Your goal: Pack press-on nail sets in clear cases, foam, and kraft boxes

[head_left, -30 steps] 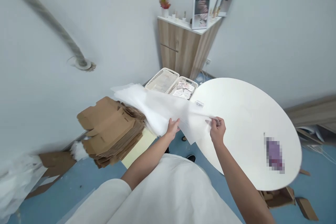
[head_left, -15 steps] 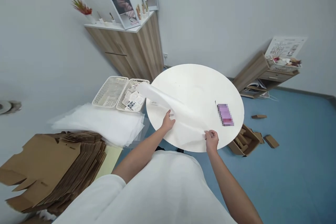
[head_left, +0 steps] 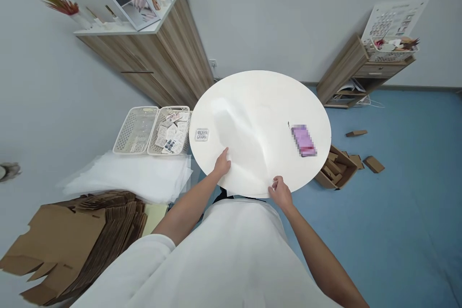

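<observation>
Thin sheet (head_left: 240, 142): white, see-through, spread with soft ripples over the tabletop (head_left: 274, 91), its near edge close to the person
Left hand (head_left: 223, 162): at the sheet's left edge, digits slightly parted; whether its grip has hold of the sheet cannot be told
Right hand (head_left: 280, 193): by the sheet's near right corner, fingers curled inward; whether this grip pinches the corner is unclear
Clear case (head_left: 201, 134): on the tabletop, left of the sheet
Purple item (head_left: 303, 140): right of the sheet, masked by blurred squares
Two baskets (head_left: 150, 130): side by side, left of the tabletop, the nearer one holding cards (head_left: 171, 132)
Sheet pile (head_left: 133, 175): between baskets and flattened cardboard (head_left: 68, 236)
</observation>
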`<control>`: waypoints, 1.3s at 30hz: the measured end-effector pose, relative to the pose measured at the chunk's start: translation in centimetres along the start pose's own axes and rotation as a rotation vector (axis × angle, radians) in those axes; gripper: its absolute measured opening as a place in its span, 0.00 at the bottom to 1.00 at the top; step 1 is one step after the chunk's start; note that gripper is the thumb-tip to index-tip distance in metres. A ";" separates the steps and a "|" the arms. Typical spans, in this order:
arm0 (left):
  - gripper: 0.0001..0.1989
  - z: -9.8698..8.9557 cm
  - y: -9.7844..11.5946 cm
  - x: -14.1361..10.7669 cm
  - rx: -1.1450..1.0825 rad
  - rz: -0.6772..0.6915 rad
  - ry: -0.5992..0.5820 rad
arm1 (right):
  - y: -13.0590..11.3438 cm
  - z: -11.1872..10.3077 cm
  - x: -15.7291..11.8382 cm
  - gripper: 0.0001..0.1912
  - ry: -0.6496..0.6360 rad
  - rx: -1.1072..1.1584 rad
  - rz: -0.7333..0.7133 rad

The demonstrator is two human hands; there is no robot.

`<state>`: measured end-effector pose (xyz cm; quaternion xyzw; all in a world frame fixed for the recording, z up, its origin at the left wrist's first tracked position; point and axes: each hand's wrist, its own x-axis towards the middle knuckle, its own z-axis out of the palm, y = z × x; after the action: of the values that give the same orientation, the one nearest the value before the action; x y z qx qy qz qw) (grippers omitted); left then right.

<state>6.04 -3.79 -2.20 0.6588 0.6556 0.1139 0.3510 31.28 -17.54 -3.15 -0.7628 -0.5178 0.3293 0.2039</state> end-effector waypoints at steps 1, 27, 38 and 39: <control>0.33 -0.1 0.0 0.2 0.015 0.017 -0.004 | -0.4 -0.2 0.2 0.18 0.030 -0.084 -0.069; 0.29 2.5 1.1 -2.2 0.604 0.406 -0.187 | -4.2 0.4 7.3 0.27 -0.164 -0.605 -0.409; 0.31 3.6 2.0 -2.9 0.571 0.312 -0.238 | -3.8 -0.2 7.9 0.26 -0.201 -0.643 -0.347; 0.31 3.5 2.0 -3.0 0.567 0.311 -0.241 | -3.8 -0.1 7.9 0.26 -0.196 -0.643 -0.341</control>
<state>9.39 -7.52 -2.59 0.8309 0.5067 -0.0992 0.2075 30.84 -8.84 -2.89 -0.6555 -0.7315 0.1826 -0.0444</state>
